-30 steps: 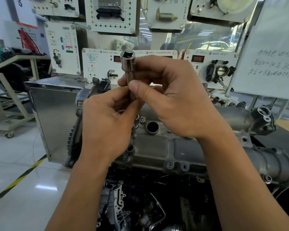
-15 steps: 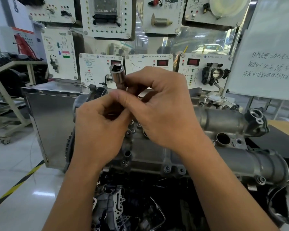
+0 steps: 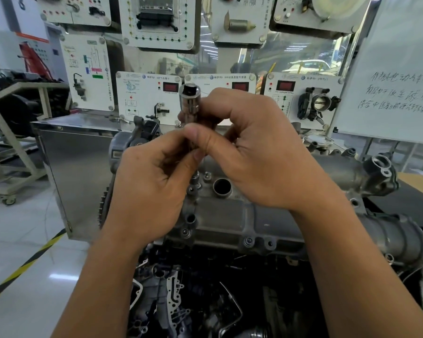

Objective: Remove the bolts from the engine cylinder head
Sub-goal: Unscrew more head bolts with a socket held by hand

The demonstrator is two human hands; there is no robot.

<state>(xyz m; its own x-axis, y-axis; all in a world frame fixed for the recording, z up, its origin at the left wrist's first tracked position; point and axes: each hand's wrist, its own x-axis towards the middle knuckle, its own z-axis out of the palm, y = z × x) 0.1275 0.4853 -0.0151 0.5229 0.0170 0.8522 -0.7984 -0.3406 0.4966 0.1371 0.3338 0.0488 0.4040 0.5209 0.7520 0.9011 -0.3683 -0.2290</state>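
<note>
Shiny chrome cylindrical socket point(image 3: 190, 100) held upright at frame centre, pinched by right hand point(image 3: 259, 152) and left hand point(image 3: 152, 184), above grey cast-metal cylinder head point(image 3: 230, 218).

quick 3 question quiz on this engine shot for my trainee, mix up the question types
1. True or false: the left hand and the right hand both hold the chrome socket.
2. The socket is held above the cylinder head. Its open end faces: A) up B) straight down C) sideways to the left
3. Fill in: the whiteboard with handwriting stands on the person's ___ side.
Key: 1 true; 2 A; 3 right
</note>
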